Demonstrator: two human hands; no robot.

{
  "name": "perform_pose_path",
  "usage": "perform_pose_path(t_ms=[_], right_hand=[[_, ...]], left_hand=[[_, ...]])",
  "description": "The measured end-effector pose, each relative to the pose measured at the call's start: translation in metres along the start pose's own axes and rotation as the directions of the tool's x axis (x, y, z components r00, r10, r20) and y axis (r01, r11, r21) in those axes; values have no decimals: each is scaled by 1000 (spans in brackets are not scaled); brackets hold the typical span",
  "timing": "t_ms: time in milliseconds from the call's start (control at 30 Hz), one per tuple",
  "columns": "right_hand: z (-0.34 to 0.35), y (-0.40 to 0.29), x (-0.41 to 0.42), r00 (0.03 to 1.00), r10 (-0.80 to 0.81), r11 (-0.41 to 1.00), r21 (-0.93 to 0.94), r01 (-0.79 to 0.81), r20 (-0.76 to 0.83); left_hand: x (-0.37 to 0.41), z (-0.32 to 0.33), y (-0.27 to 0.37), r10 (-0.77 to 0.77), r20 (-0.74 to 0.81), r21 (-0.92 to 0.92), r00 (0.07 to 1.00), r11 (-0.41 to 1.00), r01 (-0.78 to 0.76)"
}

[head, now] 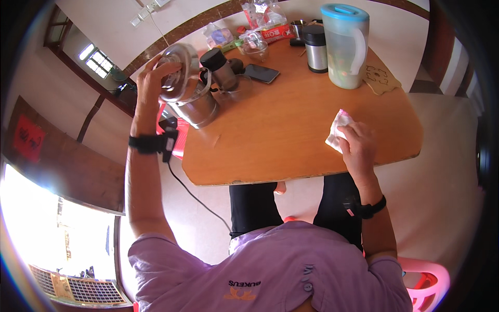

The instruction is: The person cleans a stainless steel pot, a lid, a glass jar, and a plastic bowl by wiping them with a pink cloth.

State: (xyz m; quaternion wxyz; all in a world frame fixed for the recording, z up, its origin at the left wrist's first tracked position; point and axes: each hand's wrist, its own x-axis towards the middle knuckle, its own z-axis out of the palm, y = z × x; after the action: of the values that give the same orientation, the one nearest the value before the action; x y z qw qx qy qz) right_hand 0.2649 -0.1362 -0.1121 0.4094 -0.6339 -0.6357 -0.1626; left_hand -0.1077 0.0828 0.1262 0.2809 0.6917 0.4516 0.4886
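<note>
My left hand (pixel 150 80) grips a round, shiny lid (pixel 175 72) by its top, tilted above a metal pot (pixel 197 111) at the left side of the wooden table (pixel 269 136). Beside the pot stands a dark-lidded tumbler (pixel 221 70). Over the right part of the table, my right hand (pixel 359 146) pinches a white cloth (pixel 336 132) with a pink edge. Whether the cloth touches the tabletop, I cannot tell.
A smartphone (pixel 261 73) lies near the tumbler. At the back are a steel thermos (pixel 315 52), a blue-lidded plastic pitcher (pixel 345 50), a wooden trivet (pixel 384 80), a clear bowl (pixel 255 50) and plastic-wrapped packages (pixel 275 33). A pink plastic chair (pixel 429 269) stands at lower right.
</note>
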Motion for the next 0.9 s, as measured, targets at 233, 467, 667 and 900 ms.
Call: perform_pose_path(t_ms=[233, 467, 667, 900], right_hand=[[18, 8, -8, 999, 47, 995, -85, -45, 18], [16, 3, -11, 999, 17, 983, -183, -11, 31], [15, 3, -12, 999, 23, 983, -181, -15, 43], [12, 1, -14, 998, 44, 983, -183, -34, 54]], left_hand=[[92, -64, -78, -103, -203, 668, 974, 713, 215], [122, -61, -111, -148, -68, 688, 987, 709, 153], [123, -43, -109, -275, 5, 597, 961, 772, 218], [122, -45, -129, -198, 137, 481, 970, 870, 110]])
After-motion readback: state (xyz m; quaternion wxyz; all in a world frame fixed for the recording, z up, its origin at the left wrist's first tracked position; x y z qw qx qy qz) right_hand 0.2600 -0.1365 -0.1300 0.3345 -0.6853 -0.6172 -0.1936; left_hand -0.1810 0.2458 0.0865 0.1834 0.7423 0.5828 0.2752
